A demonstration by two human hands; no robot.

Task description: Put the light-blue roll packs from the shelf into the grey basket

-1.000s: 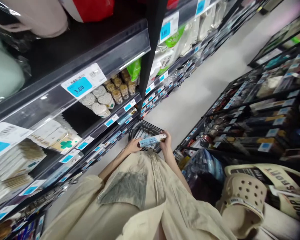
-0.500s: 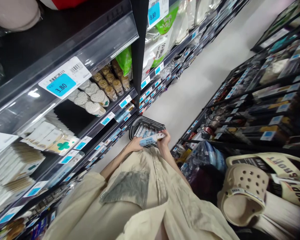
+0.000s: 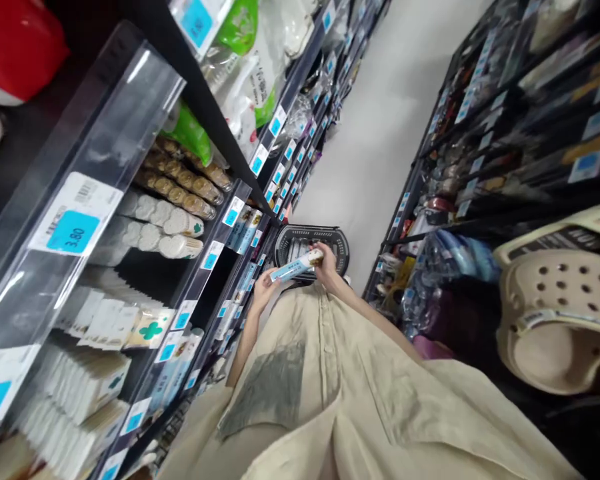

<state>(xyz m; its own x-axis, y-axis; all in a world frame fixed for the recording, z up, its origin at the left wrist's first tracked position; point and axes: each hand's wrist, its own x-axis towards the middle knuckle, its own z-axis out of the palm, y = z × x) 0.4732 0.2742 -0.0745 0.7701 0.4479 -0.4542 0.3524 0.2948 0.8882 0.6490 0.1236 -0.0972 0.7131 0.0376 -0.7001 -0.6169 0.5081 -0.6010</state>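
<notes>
A long pale blue and white box [image 3: 296, 267] is held level in front of my beige shirt, one hand at each end. My left hand [image 3: 263, 291] grips its left end with curled fingers. My right hand [image 3: 327, 259] closes round its right, brownish end. Just beyond the box a black plastic shopping basket [image 3: 341, 243] sits on the floor, with several similar boxes lying in it.
Dark shelving on the left [image 3: 215, 253] carries blue price tags, white packets, cotton-swab tubs and small jars. Another dark rack [image 3: 480, 140] lines the right side. A beige perforated clog [image 3: 555, 313] hangs close at the right. A pale grey aisle floor [image 3: 380, 147] runs ahead.
The view has swung and tilted to the left, so the shelves lean more. Both hands still hold the box, now raised a little and nearer the left shelf.
</notes>
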